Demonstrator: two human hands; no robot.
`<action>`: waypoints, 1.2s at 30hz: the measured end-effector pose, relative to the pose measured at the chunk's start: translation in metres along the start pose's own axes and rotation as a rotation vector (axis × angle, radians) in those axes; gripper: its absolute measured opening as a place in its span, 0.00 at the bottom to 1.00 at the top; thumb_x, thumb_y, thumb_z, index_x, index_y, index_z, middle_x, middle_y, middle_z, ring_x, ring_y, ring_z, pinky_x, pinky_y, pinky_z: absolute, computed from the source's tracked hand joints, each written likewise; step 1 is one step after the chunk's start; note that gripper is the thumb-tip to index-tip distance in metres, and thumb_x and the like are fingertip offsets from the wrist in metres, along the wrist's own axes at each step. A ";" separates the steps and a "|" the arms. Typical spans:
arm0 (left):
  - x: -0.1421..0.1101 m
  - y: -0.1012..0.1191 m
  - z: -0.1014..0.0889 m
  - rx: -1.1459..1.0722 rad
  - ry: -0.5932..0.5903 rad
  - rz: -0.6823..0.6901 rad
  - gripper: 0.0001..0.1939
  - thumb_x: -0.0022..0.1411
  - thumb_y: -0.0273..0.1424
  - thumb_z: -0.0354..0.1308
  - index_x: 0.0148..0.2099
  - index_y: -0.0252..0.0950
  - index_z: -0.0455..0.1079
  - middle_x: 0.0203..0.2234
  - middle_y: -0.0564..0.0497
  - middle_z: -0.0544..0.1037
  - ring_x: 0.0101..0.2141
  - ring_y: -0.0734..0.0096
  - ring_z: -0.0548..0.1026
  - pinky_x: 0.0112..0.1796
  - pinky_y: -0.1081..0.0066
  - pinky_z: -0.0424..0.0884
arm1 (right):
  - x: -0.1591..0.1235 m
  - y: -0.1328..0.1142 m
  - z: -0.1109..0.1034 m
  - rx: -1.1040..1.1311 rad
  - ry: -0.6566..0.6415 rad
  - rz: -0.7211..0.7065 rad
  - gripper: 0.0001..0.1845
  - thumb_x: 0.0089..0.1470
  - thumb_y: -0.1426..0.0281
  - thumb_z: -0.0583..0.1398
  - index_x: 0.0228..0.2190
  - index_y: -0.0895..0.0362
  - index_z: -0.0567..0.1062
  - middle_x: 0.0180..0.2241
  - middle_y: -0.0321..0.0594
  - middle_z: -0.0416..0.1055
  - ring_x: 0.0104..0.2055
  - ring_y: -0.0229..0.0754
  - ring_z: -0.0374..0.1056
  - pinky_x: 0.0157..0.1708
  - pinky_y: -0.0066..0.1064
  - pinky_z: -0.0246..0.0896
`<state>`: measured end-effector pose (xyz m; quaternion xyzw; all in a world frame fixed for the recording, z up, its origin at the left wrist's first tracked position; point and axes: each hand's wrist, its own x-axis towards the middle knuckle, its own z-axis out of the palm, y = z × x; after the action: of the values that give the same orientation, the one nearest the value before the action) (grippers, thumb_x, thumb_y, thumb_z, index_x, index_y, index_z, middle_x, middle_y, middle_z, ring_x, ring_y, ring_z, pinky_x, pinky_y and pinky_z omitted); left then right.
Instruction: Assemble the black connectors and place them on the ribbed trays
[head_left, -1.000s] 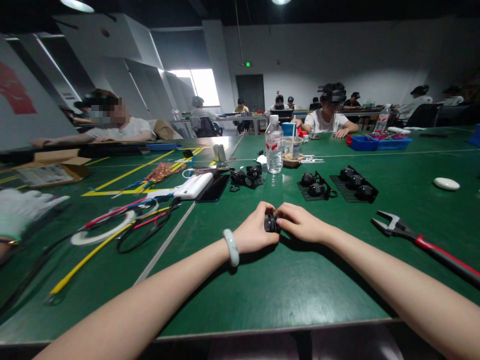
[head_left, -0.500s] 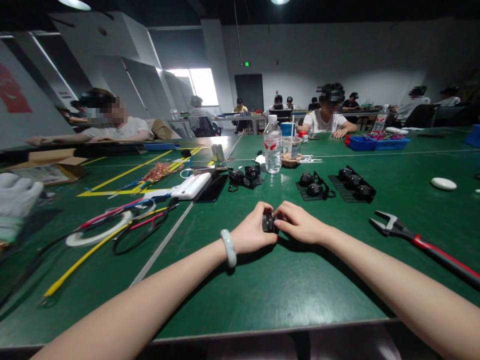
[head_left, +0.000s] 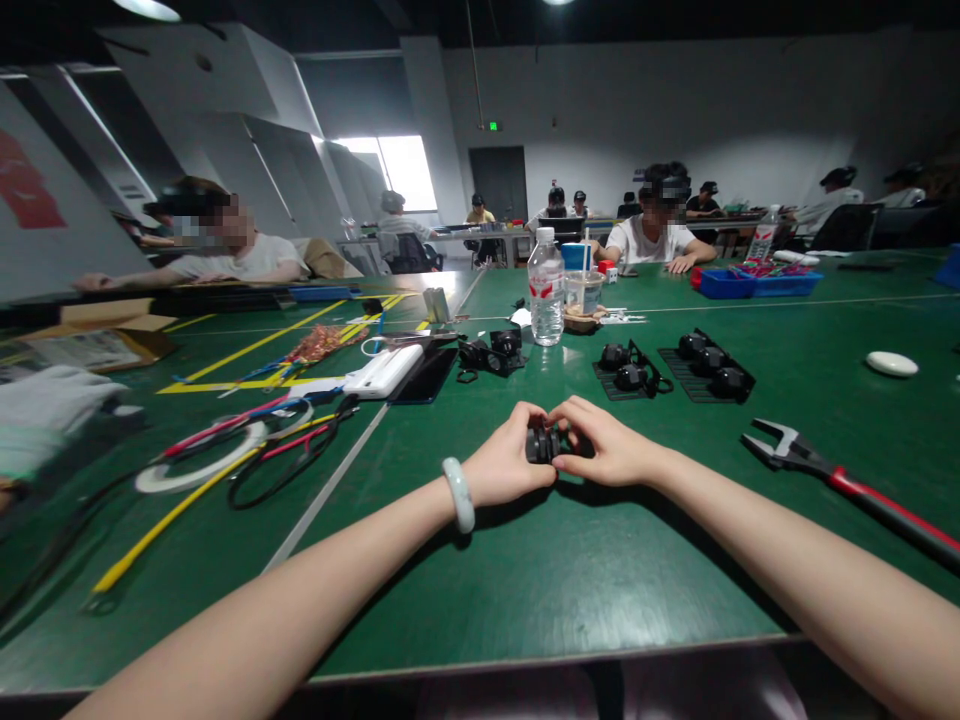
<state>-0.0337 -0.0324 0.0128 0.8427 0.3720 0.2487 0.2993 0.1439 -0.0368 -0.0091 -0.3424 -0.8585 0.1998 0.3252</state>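
Observation:
Between my hands, close above the green table, is a small black ringed plastic fitting (head_left: 538,446). My left hand (head_left: 502,465), with a pale bangle at the wrist, is closed round its left side. Curled at its right end, my right hand (head_left: 611,445) has thumb and fingers gripping it there; the fingertips are partly hidden. Beyond my hands lie loose black parts (head_left: 491,352), including a nut-like ring. To the right are a black plate with two round fittings (head_left: 628,377) and another plate with three (head_left: 709,365).
An adjustable wrench (head_left: 832,475) lies at right, near a white oval object (head_left: 891,364). A water bottle (head_left: 547,290) stands ahead. At left are coloured cables (head_left: 180,505), a white power bank (head_left: 384,372) and a co-worker's gloved hand (head_left: 56,405).
My right fingers have shifted and spread slightly at the fitting, showing more of its rings. The gloved hand at left has moved right and down. My left hand stays in place.

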 end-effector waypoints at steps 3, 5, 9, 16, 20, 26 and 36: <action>0.000 0.000 0.000 0.006 0.001 0.000 0.22 0.41 0.26 0.55 0.42 0.34 0.55 0.35 0.51 0.65 0.35 0.69 0.65 0.37 0.68 0.63 | 0.000 0.000 0.000 -0.001 0.001 -0.003 0.21 0.41 0.66 0.59 0.39 0.56 0.62 0.33 0.37 0.56 0.30 0.34 0.56 0.31 0.28 0.56; 0.000 0.000 0.000 0.006 -0.003 0.002 0.22 0.41 0.26 0.55 0.42 0.34 0.55 0.35 0.51 0.65 0.35 0.69 0.65 0.37 0.68 0.63 | 0.000 0.000 0.000 -0.006 0.002 -0.002 0.21 0.41 0.66 0.59 0.39 0.56 0.62 0.33 0.37 0.56 0.30 0.34 0.56 0.31 0.28 0.56; 0.000 0.001 0.000 -0.004 -0.013 0.011 0.21 0.42 0.26 0.55 0.41 0.34 0.55 0.35 0.51 0.64 0.35 0.69 0.65 0.37 0.68 0.63 | 0.000 -0.001 0.001 -0.011 0.002 0.000 0.19 0.42 0.67 0.59 0.38 0.56 0.63 0.33 0.37 0.56 0.30 0.35 0.56 0.31 0.28 0.56; -0.001 0.001 0.001 -0.014 -0.008 0.023 0.21 0.41 0.25 0.54 0.41 0.34 0.55 0.34 0.51 0.65 0.35 0.70 0.65 0.37 0.69 0.63 | 0.002 -0.003 0.002 -0.049 0.018 -0.009 0.15 0.43 0.68 0.58 0.36 0.57 0.64 0.29 0.36 0.57 0.29 0.35 0.55 0.29 0.27 0.54; -0.001 0.002 0.000 0.003 -0.007 0.016 0.21 0.41 0.25 0.54 0.40 0.34 0.55 0.34 0.51 0.65 0.34 0.71 0.65 0.36 0.69 0.63 | 0.003 -0.004 0.003 -0.083 0.019 -0.012 0.11 0.45 0.69 0.56 0.34 0.58 0.64 0.27 0.35 0.57 0.29 0.35 0.55 0.29 0.27 0.52; -0.001 0.000 0.000 0.040 -0.005 0.009 0.22 0.41 0.27 0.55 0.41 0.34 0.54 0.33 0.51 0.64 0.33 0.71 0.64 0.34 0.70 0.63 | 0.005 -0.003 0.005 -0.102 0.028 0.012 0.07 0.48 0.68 0.54 0.30 0.59 0.65 0.26 0.35 0.57 0.28 0.34 0.54 0.29 0.27 0.51; -0.002 0.002 -0.001 0.015 -0.001 -0.032 0.23 0.40 0.26 0.55 0.42 0.34 0.55 0.32 0.52 0.64 0.31 0.73 0.64 0.32 0.71 0.63 | 0.007 -0.002 0.008 -0.080 0.028 0.043 0.08 0.49 0.67 0.53 0.28 0.59 0.66 0.27 0.37 0.60 0.29 0.35 0.56 0.30 0.27 0.52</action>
<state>-0.0347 -0.0344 0.0146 0.8391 0.3868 0.2408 0.2973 0.1339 -0.0344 -0.0108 -0.3763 -0.8535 0.1676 0.3191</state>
